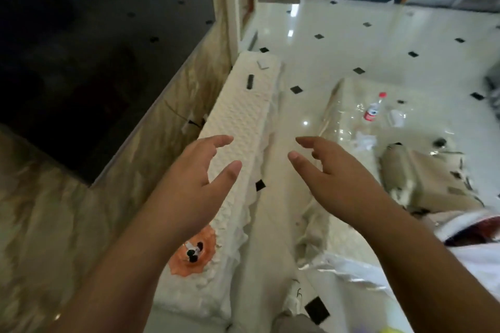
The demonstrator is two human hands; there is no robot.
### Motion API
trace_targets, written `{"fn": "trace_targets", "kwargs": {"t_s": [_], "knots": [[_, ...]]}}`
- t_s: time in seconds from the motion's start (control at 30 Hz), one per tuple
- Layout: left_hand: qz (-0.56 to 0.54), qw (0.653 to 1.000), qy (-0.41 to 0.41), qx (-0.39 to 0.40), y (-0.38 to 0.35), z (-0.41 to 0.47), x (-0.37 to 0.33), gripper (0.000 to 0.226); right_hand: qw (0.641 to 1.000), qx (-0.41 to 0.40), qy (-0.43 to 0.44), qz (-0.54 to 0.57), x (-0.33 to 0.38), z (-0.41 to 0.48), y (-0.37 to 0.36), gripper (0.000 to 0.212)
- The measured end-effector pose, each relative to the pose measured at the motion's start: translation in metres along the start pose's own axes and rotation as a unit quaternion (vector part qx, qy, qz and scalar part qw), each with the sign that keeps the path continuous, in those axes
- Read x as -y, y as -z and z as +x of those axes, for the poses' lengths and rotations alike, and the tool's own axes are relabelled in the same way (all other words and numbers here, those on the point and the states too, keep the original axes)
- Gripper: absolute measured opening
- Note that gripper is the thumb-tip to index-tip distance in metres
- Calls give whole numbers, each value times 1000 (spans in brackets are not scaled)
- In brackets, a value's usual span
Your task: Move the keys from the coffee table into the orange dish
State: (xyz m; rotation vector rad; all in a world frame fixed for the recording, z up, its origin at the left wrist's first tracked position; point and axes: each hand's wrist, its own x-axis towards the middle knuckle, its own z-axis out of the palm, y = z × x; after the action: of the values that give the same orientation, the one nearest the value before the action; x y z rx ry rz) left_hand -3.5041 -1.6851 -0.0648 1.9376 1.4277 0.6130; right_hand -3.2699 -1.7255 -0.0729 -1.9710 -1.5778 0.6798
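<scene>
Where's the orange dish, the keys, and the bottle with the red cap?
orange dish (178, 262), head view, bare orange rim at its left.
keys (192, 251), head view, middle of the dark bunch.
bottle (371, 114), head view, its red label.

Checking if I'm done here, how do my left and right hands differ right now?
The left hand hovers over the white textured ledge; the right hand is off it, toward the coffee table. The left forearm overlaps the orange dish, where the keys lie; the right arm is clear of it. Both hands are open and empty.
</scene>
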Motion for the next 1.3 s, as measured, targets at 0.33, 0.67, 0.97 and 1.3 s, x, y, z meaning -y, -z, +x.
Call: {"fn": "trace_targets", "kwargs": {"t_s": [0.33, 0.67, 0.97, 1.3], "knots": [[25, 993, -95, 71, -74, 77, -88, 46, 994, -64, -79, 25, -91, 25, 71, 60], [32, 993, -101, 45, -95, 137, -119, 46, 994, -92, -50, 31, -110, 96, 127, 61], [62, 990, -113, 49, -103, 229, -108, 47, 994, -88, -57, 9, -117, 171, 122, 56], [44, 988, -131, 64, -75, 411, -73, 49, 991, -99, -86, -19, -93, 332, 115, 48]]}}
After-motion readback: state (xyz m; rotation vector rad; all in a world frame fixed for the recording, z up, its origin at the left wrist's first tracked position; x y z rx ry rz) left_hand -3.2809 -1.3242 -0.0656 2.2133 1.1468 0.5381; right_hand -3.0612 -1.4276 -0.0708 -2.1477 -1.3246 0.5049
